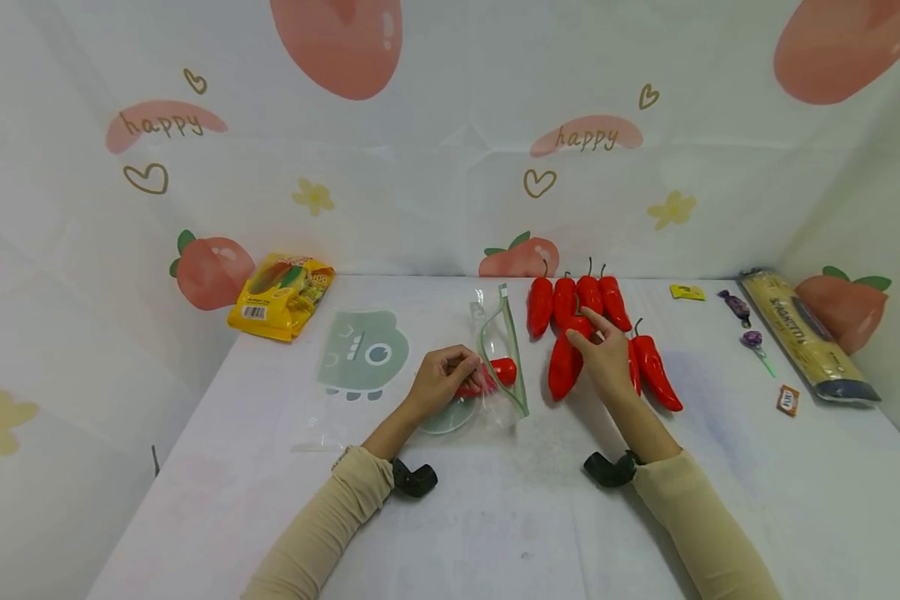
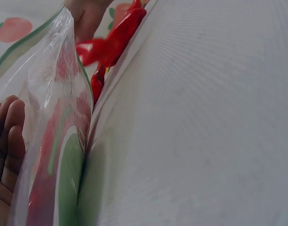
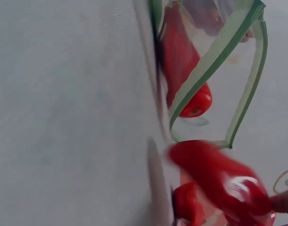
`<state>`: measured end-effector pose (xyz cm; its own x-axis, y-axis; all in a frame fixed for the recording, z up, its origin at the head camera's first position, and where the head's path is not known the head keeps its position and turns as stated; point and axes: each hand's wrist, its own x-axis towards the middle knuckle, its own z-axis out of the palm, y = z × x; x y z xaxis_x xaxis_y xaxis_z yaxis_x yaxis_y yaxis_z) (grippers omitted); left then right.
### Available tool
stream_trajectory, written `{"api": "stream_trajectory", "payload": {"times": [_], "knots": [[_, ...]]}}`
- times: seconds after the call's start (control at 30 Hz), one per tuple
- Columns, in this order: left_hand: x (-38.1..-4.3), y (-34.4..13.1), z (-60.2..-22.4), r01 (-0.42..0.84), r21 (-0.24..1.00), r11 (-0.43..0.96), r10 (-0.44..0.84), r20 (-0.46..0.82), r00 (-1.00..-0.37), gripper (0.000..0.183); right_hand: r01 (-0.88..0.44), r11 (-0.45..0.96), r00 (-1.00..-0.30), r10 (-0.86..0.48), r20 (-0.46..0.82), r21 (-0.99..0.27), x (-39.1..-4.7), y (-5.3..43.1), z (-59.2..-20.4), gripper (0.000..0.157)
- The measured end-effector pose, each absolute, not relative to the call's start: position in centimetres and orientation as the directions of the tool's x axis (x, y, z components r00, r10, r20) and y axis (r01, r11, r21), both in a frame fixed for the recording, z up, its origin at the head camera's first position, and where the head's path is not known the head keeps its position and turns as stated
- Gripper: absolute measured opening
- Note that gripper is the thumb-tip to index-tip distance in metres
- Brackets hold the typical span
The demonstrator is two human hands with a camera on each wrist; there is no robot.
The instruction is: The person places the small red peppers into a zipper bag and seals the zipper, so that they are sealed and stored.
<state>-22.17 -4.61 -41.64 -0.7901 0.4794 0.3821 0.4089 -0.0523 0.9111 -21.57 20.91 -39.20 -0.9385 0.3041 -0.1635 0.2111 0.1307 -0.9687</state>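
My left hand (image 1: 444, 379) pinches the upper side of a clear zip bag (image 2: 49, 70) with a green-edged mouth. That mouth gapes toward the right, and its green rim (image 3: 214, 66) forms an open loop. Inside the bag lies a red chili pepper (image 3: 179, 61), its rounded end near the opening. My right hand (image 1: 607, 354) holds another red chili pepper (image 1: 565, 368) between thumb and fingers, just right of the bag. In the right wrist view that held pepper (image 3: 224, 183) is blurred, and only a fingertip shows beside it.
Several red peppers (image 1: 540, 308) lie behind the right hand, more (image 1: 656, 375) to its right. A yellow snack bag (image 1: 281, 296) stands back left. Spaghetti (image 1: 806, 337), a lollipop (image 1: 752, 339) and small wrapped candies (image 1: 687, 292) lie at right. A green cartoon print (image 1: 363, 350) is behind the left hand.
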Motion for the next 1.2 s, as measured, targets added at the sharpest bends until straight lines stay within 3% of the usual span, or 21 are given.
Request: {"api": "stream_trajectory", "payload": {"times": [0.2, 0.37, 0.77, 1.2], "knots": [[-21.5, -4.6, -40.7, 0.400, 0.916, -0.042, 0.489, 0.368, -0.791, 0.017, 0.078, -0.114, -0.925, 0.363, -0.115, -0.990, -22.0, 19.7, -38.6, 0.052], [-21.5, -4.6, -40.7, 0.387, 0.921, -0.040, 0.485, 0.356, -0.799, 0.015, 0.029, -0.200, -0.917, 0.384, -0.106, -0.979, -22.5, 18.2, -38.9, 0.049], [-21.5, -4.7, -40.5, 0.390, 0.920, -0.029, 0.483, 0.355, -0.801, 0.014, 0.195, -0.164, -0.923, 0.302, -0.237, -0.967, -23.0, 17.3, -41.0, 0.041], [-21.4, -4.8, -40.5, 0.371, 0.928, -0.041, 0.486, 0.343, -0.804, 0.016, 0.230, 0.107, -0.970, 0.100, -0.220, -0.967, -23.2, 16.0, -42.7, 0.040]]}}
